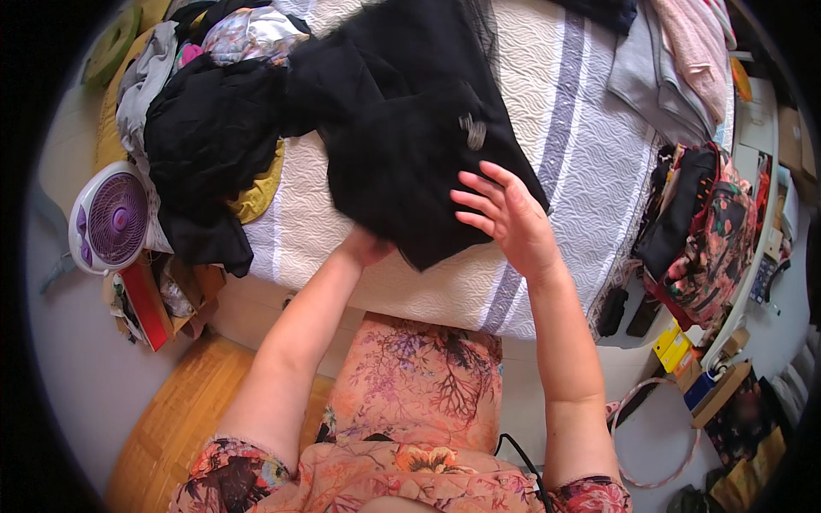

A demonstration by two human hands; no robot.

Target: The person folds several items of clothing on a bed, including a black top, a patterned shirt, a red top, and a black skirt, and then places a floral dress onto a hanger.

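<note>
A black garment [402, 128] with a small pale print and a sheer edge lies spread over the quilted bed, its nearest corner close to the bed's front edge. My left hand [369, 246] reaches to its lower left edge; the fingers are hidden under or behind the black cloth. Over the garment's right side my right hand [505, 212] is held with its fingers apart and nothing in it. I cannot tell whether it touches the cloth.
The bed [590, 222] has a white cover with grey stripes. A heap of dark clothes [214, 128] lies at its left, beside a purple and white fan [111, 216]. Folded grey cloth [654, 81] lies far right, above a floral bag [714, 244]. A hoop [624, 440] is on the floor.
</note>
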